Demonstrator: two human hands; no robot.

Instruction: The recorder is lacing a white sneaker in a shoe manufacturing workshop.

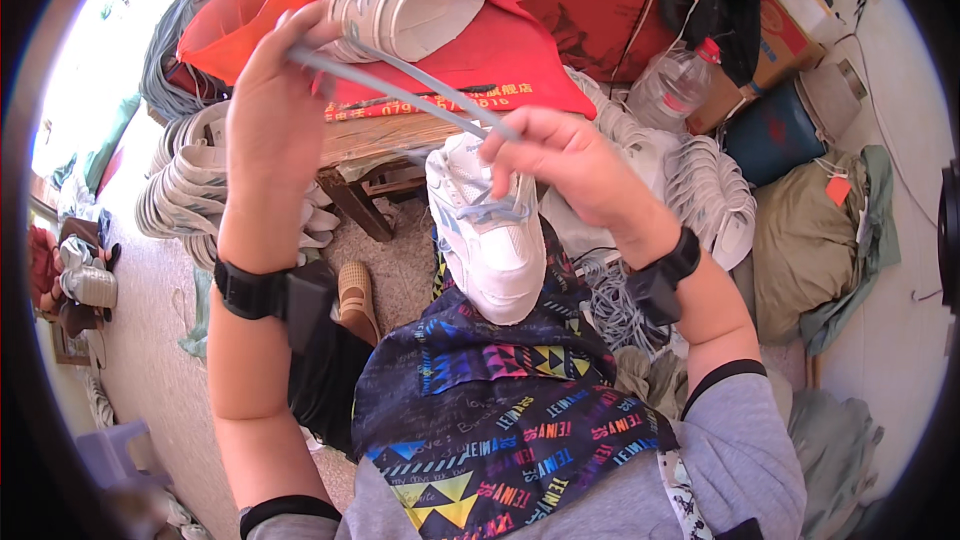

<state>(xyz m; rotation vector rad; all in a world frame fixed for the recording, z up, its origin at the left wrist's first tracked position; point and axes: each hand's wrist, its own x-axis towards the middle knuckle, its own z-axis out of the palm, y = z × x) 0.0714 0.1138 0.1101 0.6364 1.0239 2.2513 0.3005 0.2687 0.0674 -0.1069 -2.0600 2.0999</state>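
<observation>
On my lap, over a dark patterned apron (500, 410), rests a white sneaker (497, 265) with grey-blue lacing across its tongue. A grey shoelace (400, 92) stretches in two strands above the shoe, between my hands. My left hand (275, 105), raised at the left, has its fingers closed round the far end of the lace. Over the shoe's upper part, my right hand (565, 155) pinches the strands between thumb and fingers. Behind the left hand, a nested stack of white shoe uppers (400, 15) lies on a red bag (490, 55).
The red bag covers a wooden bench (350, 150). More stacked uppers stand left (190, 190) and right (712, 195). A tangle of grey laces (625, 305) lies right of my lap. A plastic bottle (675, 85), a blue container (775, 130) and an olive bundle (815, 250) fill the right side.
</observation>
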